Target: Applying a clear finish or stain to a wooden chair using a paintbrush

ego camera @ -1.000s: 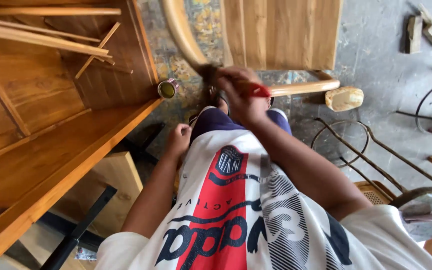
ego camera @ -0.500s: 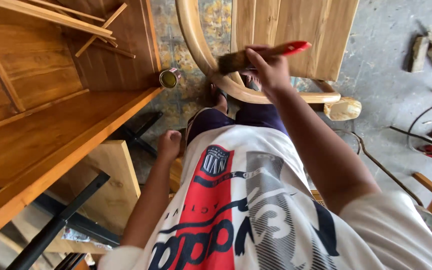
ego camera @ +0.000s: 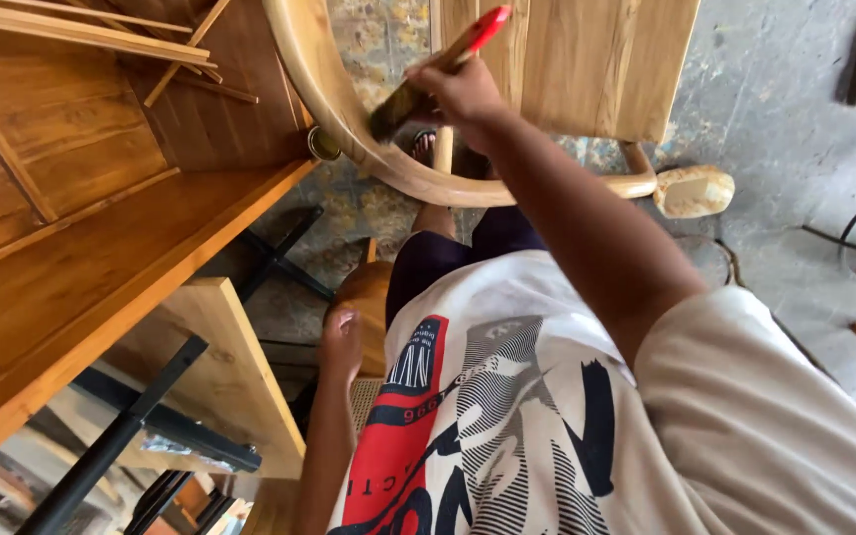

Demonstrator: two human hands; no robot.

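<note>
Grey concrete floor (ego camera: 785,119), wooden furniture at left. Right hand (ego camera: 463,94) has fingers clenched around a red-handled flat paintbrush (ego camera: 438,69), bristles touching the curved pale wooden chair rail (ego camera: 349,129). Left hand (ego camera: 341,342) rests loosely curled on a round wooden stool edge (ego camera: 369,292) (grasping nothing). Brush judged light, stiff-handled, soft-tipped; best held mid-handle.

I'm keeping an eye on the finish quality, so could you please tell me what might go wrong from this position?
The right hand holds the red-handled brush against the curved wooden rail; an overloaded brush could drip onto the bare foot directly below. The small tin sits at the edge of the wooden surface, so a bump from the rail might tip it. The left hand rests on a rounded wooden piece, away from the rail, which may shift while brushed.
</note>
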